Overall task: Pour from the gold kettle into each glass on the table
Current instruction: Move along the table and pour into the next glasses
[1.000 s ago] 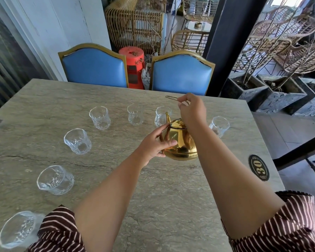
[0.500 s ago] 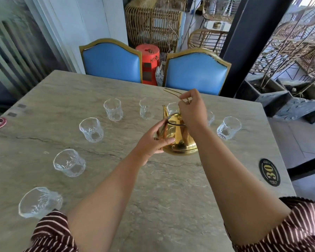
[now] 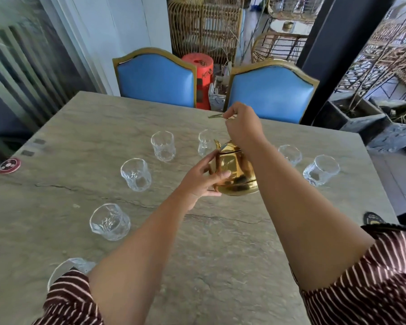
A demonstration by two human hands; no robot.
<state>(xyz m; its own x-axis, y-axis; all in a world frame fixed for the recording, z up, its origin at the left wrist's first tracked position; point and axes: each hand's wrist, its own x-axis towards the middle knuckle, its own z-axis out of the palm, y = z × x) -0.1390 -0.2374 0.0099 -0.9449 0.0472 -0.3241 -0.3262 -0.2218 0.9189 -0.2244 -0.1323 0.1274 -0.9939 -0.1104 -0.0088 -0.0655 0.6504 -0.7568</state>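
The gold kettle [image 3: 237, 174] is held above the stone table [image 3: 220, 254], spout pointing away toward a far glass [image 3: 204, 143]. My right hand [image 3: 242, 127] is shut on the kettle's thin wire handle above the lid. My left hand [image 3: 202, 179] presses against the kettle's left side, thumb on its body. Several clear cut glasses stand in an arc: one at the back [image 3: 163, 148], one left [image 3: 136, 174], one nearer [image 3: 109, 221], one at the near left edge [image 3: 68, 268] half hidden by my sleeve, and two on the right [image 3: 290, 154], [image 3: 321, 170].
Two blue chairs with gold frames [image 3: 155, 78], [image 3: 270, 92] stand at the table's far edge. A red round coaster [image 3: 10, 165] lies at the left edge and a black number badge [image 3: 373, 218] at the right. Planters and wicker furniture lie beyond.
The view has shifted so the table sits lower and further right in the frame. Both hands keep their hold on the kettle, which stays over the middle of the glasses.
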